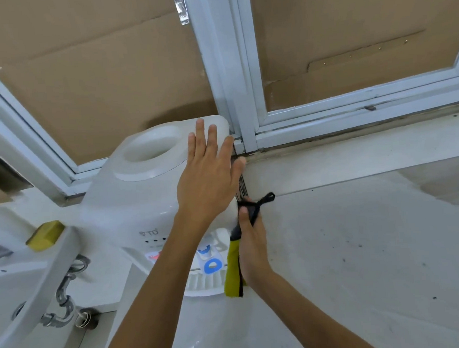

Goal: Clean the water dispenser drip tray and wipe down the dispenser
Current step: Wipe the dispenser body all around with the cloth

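The floor (362,259), pale and speckled with dark marks, carries everything; it lies open to the right of the dispenser as far as the sill under the window frame (244,78), whose panes are backed with brown cardboard (96,74); the frame's upper part is cut off by the top edge of the view. The white water dispenser (133,206) stands on the floor in the corner below the window, its back edge just beside the frame's central post; its top bears a round bottle well (151,149), and its lower body is hidden behind the two forearms. A white basin (23,288) juts in at the left edge, cut off by the frame, with a metal trap (64,299) beneath it and a yellow sponge (45,235) on its rim. The slotted drip tray (205,281) shows at the dispenser's front, partly hidden by the left forearm and the cloth; above it a blue tap (212,265) shows, and a red one is mostly hidden. The left hand (210,180) lies flat on the dispenser's top right corner, fingers straight and spread wide. The right hand (251,242) grips a yellow and black cloth (233,270) against the dispenser's right side; the cloth's lower end hangs over the tray's right edge; a black loop (266,199) sticks out above the fingers.
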